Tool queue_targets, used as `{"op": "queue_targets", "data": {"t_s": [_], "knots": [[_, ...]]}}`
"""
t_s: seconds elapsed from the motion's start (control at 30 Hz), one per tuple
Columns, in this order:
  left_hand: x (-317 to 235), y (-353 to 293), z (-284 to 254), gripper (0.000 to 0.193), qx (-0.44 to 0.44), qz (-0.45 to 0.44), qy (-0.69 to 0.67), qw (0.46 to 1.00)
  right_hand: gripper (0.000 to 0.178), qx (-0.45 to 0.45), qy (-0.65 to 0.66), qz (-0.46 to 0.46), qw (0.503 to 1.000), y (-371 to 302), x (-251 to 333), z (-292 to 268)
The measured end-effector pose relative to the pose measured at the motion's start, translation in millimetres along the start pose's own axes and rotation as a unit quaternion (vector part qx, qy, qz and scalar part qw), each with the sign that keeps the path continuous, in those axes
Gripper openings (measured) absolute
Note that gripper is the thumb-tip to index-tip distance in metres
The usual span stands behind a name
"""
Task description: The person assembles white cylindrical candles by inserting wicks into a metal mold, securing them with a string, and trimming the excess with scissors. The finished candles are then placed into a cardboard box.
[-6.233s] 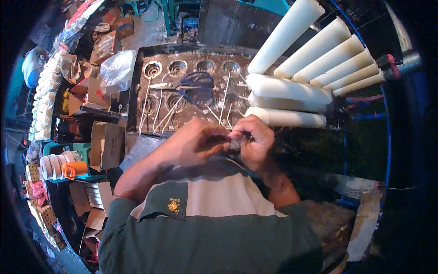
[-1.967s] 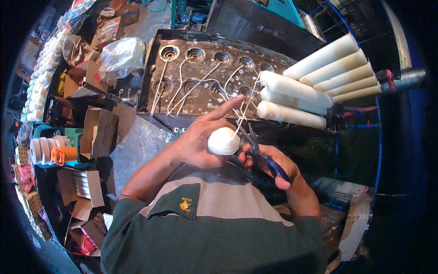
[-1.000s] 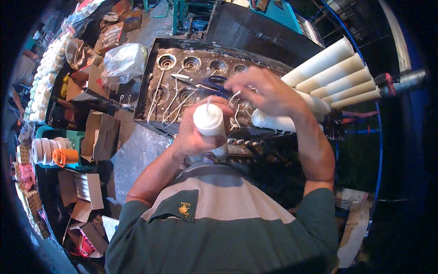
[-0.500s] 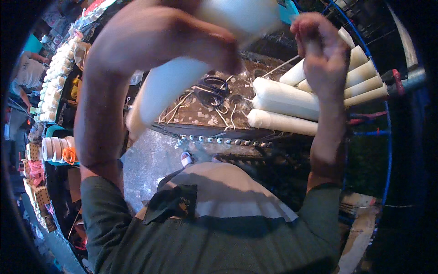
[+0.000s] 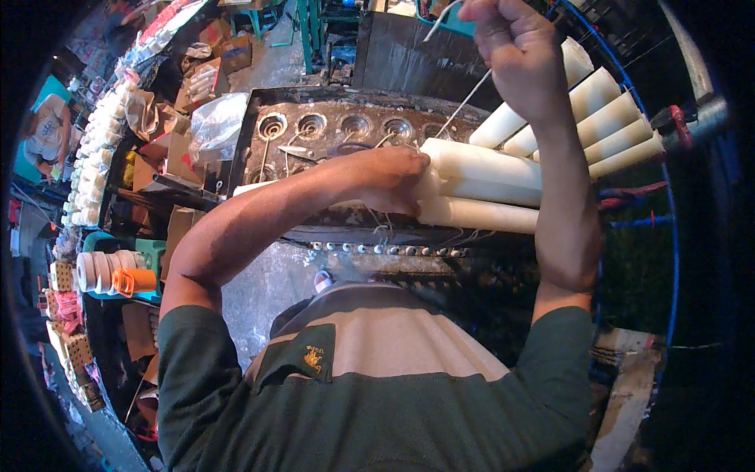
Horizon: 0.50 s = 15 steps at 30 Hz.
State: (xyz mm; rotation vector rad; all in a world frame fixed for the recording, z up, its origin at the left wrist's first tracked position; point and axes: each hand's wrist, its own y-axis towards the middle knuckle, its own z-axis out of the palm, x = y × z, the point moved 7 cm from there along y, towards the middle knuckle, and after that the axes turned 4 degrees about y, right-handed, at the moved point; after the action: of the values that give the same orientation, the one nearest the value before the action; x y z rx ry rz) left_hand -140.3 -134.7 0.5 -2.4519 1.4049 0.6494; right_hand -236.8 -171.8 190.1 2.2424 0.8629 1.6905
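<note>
Several thick white candles (image 5: 487,169) lie in a stack on the right of the dark worktable, their near ends toward the middle. My left hand (image 5: 397,179) reaches across with curled fingers against the end of a candle; whatever is between its fingertips is hidden. Raised at the top right, my right hand (image 5: 515,55) is closed on a white wick (image 5: 442,22), its loose end sticking out to the left. A thin white cord (image 5: 464,102) slants up from the stack toward this hand. Part of a white rod-shaped thing (image 5: 250,188) shows behind my left forearm.
Round metal sockets (image 5: 311,126) are set in the worktable (image 5: 346,101), with dark-handled scissors (image 5: 303,153) among them. A clear plastic bag (image 5: 219,126) and open cardboard boxes (image 5: 169,161) stand left. Ribbon rolls (image 5: 102,271) sit lower left; another person (image 5: 47,138) is at far left.
My left hand has dropped from above the table to the candle ends; the large white candle near it no longer hangs in the air. My right hand has risen slightly, with a wick showing.
</note>
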Motion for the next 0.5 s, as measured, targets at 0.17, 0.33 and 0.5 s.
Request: {"op": "queue_targets", "data": {"t_s": [0.17,0.33,0.5], "knots": [[-9,-4,-48,0.066,-0.118,-0.013,0.034,0.992,0.020,0.007,0.057,-0.001,0.998,-16,-19,-9],[-32,16,-88,0.043,-0.269,0.111,-0.502,0.814,0.017,-0.047,0.159,-0.129,0.978,-7,-11,-32],[-35,26,-108,0.030,-0.272,0.098,-0.468,0.835,0.012,-0.077,0.379,-0.080,0.919,-24,-7,-43]]}}
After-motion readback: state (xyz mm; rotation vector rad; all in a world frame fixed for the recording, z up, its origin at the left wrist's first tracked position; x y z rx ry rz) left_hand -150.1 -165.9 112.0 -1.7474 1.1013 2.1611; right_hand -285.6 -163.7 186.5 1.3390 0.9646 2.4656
